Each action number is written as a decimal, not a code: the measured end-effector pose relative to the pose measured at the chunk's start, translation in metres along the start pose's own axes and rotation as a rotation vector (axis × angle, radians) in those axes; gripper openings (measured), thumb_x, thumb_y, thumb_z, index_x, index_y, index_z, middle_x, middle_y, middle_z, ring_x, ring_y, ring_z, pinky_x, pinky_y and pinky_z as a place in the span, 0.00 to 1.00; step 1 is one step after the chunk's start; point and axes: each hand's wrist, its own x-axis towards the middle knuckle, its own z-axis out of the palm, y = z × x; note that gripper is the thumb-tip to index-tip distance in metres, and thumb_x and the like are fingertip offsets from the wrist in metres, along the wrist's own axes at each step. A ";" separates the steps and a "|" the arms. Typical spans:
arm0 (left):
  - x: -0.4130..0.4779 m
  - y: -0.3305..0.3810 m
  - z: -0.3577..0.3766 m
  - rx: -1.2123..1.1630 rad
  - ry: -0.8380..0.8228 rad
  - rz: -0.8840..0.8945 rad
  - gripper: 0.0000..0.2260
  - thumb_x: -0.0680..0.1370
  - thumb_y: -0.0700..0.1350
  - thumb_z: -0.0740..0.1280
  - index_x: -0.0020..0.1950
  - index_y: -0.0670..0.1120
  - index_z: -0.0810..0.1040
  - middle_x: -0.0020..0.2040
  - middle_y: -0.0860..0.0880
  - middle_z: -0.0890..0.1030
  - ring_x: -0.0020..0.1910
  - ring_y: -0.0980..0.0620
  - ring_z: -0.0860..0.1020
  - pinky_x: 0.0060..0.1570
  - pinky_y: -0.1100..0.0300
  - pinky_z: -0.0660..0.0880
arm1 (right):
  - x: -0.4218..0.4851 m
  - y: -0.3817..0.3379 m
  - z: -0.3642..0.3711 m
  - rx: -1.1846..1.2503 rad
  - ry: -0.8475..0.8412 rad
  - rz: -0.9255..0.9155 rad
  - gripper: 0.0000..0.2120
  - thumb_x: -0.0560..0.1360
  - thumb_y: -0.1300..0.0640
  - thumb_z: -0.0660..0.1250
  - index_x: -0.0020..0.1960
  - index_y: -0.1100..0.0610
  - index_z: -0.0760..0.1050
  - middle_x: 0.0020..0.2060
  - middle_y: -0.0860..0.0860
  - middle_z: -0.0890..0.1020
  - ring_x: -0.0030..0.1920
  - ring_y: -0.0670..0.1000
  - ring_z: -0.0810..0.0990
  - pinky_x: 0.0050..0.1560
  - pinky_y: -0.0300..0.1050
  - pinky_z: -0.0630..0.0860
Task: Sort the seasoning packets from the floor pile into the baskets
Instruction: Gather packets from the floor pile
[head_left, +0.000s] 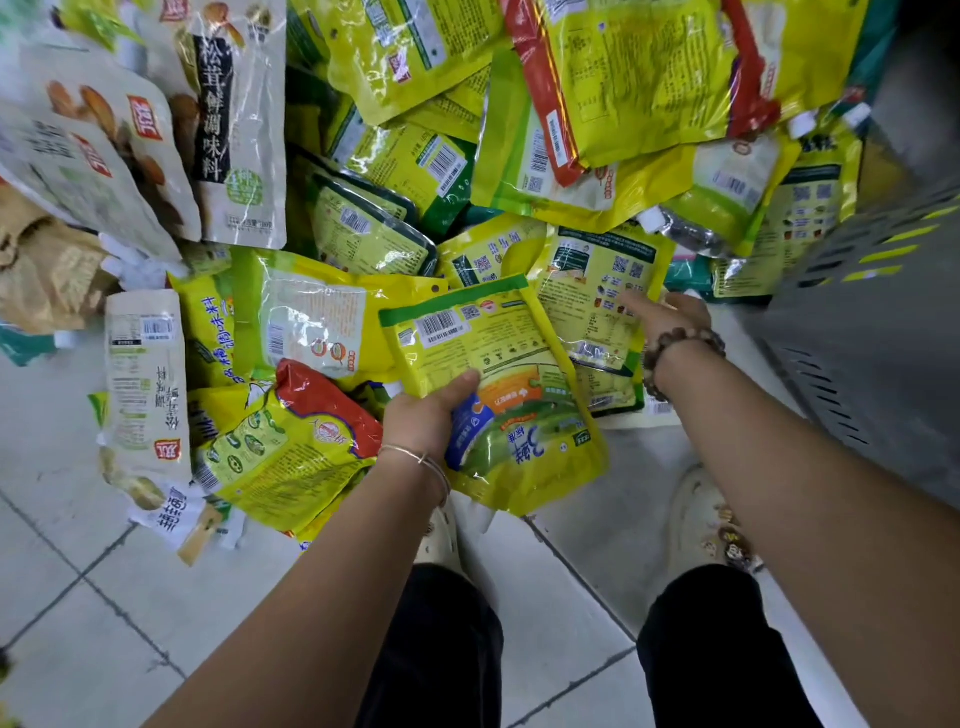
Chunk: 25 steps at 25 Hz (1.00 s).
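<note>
Both bare arms reach out ahead, one hand gripping, the other pointing.

The left forearm (322, 571) comes in from 7 o'clock and runs toward 1 o'clock. The left hand (423, 415) grips a yellow packet (498, 358) by its edge, thumb (462, 382) pressed on top, a thin bangle (415, 457) at the wrist. The right forearm (805, 441) enters from 4 o'clock and runs toward 10 o'clock. The right hand (675, 317) is seen from the back, its index finger (636, 304) stretched toward 10 o'clock and the other fingers hidden, with a bead bracelet (680, 345) around the wrist.
</note>
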 end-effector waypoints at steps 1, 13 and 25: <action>0.003 0.002 -0.001 -0.021 0.010 0.020 0.22 0.68 0.44 0.76 0.54 0.37 0.71 0.39 0.43 0.80 0.32 0.48 0.79 0.30 0.59 0.78 | 0.005 -0.003 0.007 -0.053 -0.018 0.015 0.39 0.65 0.43 0.74 0.70 0.56 0.67 0.66 0.54 0.73 0.63 0.57 0.73 0.62 0.53 0.70; 0.022 0.017 -0.005 -0.025 0.046 0.094 0.13 0.68 0.41 0.76 0.42 0.41 0.72 0.33 0.47 0.80 0.23 0.54 0.79 0.22 0.64 0.73 | 0.022 -0.010 0.008 -0.041 -0.241 0.139 0.34 0.67 0.41 0.73 0.69 0.52 0.70 0.71 0.53 0.66 0.70 0.57 0.64 0.63 0.53 0.65; -0.024 0.038 -0.050 0.125 -0.014 0.118 0.15 0.68 0.41 0.76 0.48 0.36 0.76 0.28 0.48 0.81 0.24 0.53 0.79 0.25 0.63 0.74 | -0.059 0.026 -0.086 -0.143 -0.299 -0.006 0.32 0.66 0.52 0.76 0.67 0.57 0.69 0.63 0.54 0.75 0.62 0.57 0.74 0.63 0.59 0.71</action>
